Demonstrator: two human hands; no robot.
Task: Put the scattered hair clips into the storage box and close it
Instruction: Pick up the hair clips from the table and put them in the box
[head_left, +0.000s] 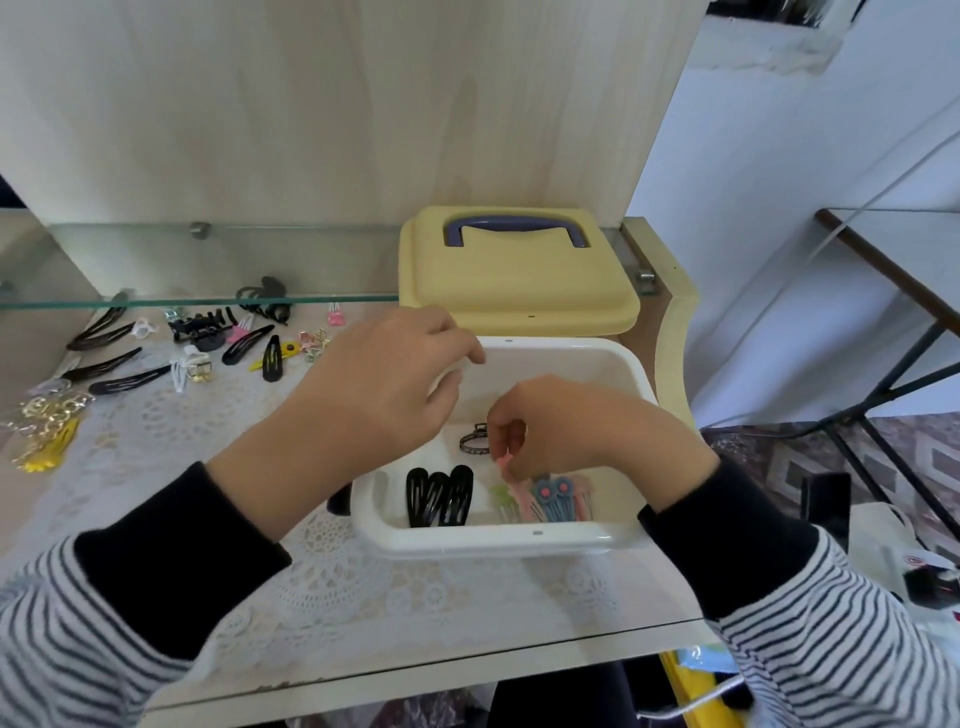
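Hair clips (271, 358) lay scattered on the surface (363, 597) at left. The left grip (384, 389) curled over the rim of the open storage box (493, 543), its hold unclear. The right grip (561, 431) pinched a pink clip (504, 461) within the box.

Text check: nothing readable.
Small red round mark on the white bag (883, 540) at far right, too blurred to make out.
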